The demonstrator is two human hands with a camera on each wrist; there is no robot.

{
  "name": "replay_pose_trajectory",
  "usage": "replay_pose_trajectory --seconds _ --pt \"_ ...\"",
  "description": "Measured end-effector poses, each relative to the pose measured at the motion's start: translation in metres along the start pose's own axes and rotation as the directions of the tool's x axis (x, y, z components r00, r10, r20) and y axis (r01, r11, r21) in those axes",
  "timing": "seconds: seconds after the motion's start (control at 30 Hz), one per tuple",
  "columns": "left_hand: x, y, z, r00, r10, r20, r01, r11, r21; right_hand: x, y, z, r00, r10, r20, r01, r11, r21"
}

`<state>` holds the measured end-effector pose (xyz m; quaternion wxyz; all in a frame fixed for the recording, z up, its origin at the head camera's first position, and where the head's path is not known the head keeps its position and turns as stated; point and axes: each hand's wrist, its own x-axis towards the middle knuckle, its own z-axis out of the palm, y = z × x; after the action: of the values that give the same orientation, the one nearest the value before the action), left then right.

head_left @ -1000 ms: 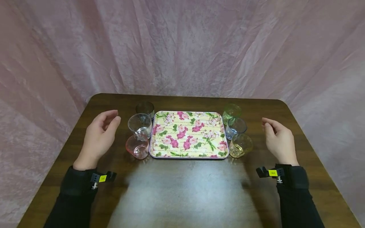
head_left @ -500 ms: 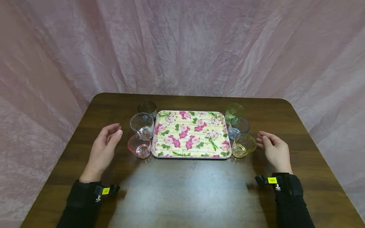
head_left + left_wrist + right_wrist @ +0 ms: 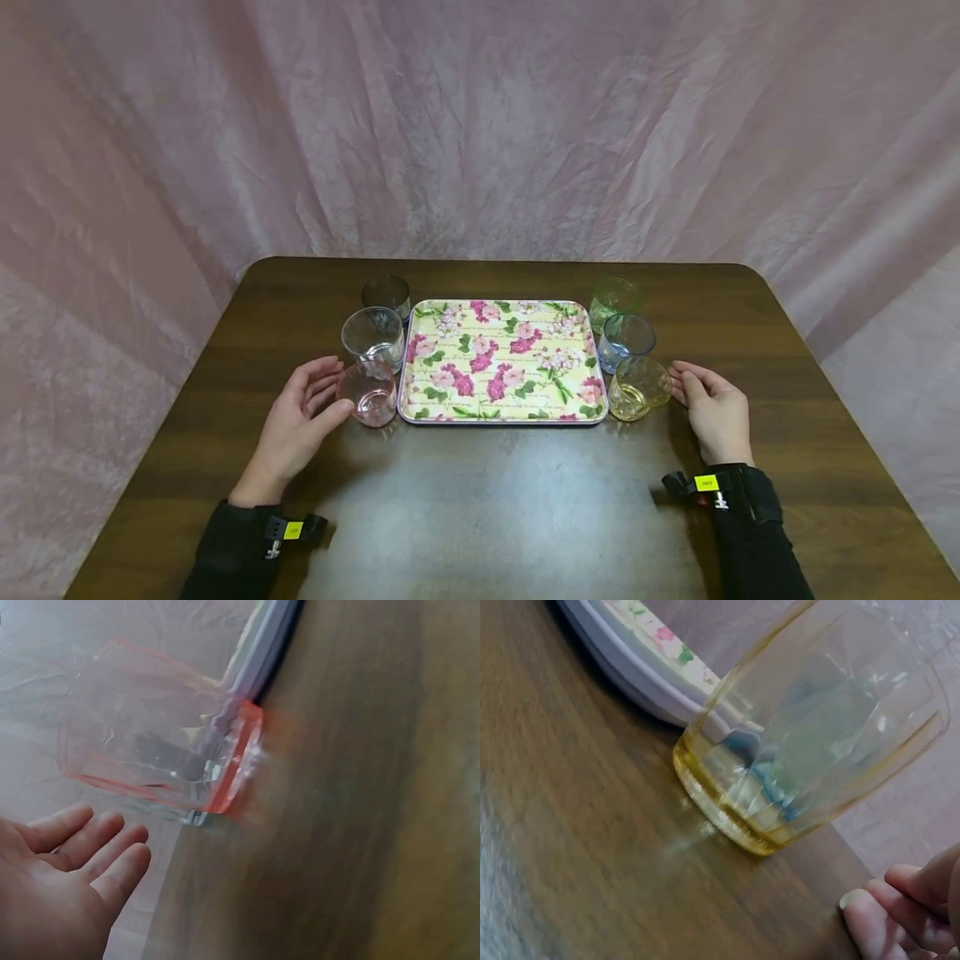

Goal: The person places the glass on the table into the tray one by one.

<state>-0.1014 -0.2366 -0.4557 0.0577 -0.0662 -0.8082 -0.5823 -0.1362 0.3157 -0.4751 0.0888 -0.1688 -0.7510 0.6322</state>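
Note:
My left hand (image 3: 300,425) is beside a pink-tinted glass (image 3: 367,396), fingers relaxed and thumb tip right at its near side. In the left wrist view a gap shows between those fingertips (image 3: 139,855) and the pink glass (image 3: 161,735). On the other side, my right hand (image 3: 712,408) is close to a yellow-tinted glass (image 3: 633,392), its fingers loosely bent and holding nothing. The right wrist view has the yellow glass (image 3: 802,735) standing apart from the fingers at the lower right. Between the two rows of glasses lies a flowered tray (image 3: 502,422).
Behind the pink glass stand a clear glass (image 3: 372,333) and a dark grey glass (image 3: 386,296). A blue glass (image 3: 626,340) and a green glass (image 3: 615,302) stand behind the yellow one. All are on a brown wooden table (image 3: 510,517), with a pink curtain (image 3: 480,125) beyond.
My left hand has moved right and nearer to me, up to the pink glass. My right hand has come nearer and leftward, closer to the yellow glass. The glasses and tray stay in place.

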Motion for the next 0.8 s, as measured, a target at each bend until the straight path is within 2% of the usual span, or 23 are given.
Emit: replay_pose_trajectory --seconds 0.3,0.47,0.8 --pt "-0.005 -0.005 0.009 0.997 -0.061 0.047 0.056 0.993 0.099 0.0 0.004 -0.001 1.0 -0.008 0.017 0.006 0.997 0.073" --pt "-0.003 -0.005 0.016 0.995 -0.075 0.065 0.069 0.994 0.089 0.002 0.004 -0.001 1.0 0.0 0.003 0.0 0.998 0.062" --pt "0.0 -0.006 0.022 0.991 -0.118 0.061 0.112 0.99 0.082 0.002 0.006 0.0 1.0 -0.015 -0.011 0.015 0.998 0.056"
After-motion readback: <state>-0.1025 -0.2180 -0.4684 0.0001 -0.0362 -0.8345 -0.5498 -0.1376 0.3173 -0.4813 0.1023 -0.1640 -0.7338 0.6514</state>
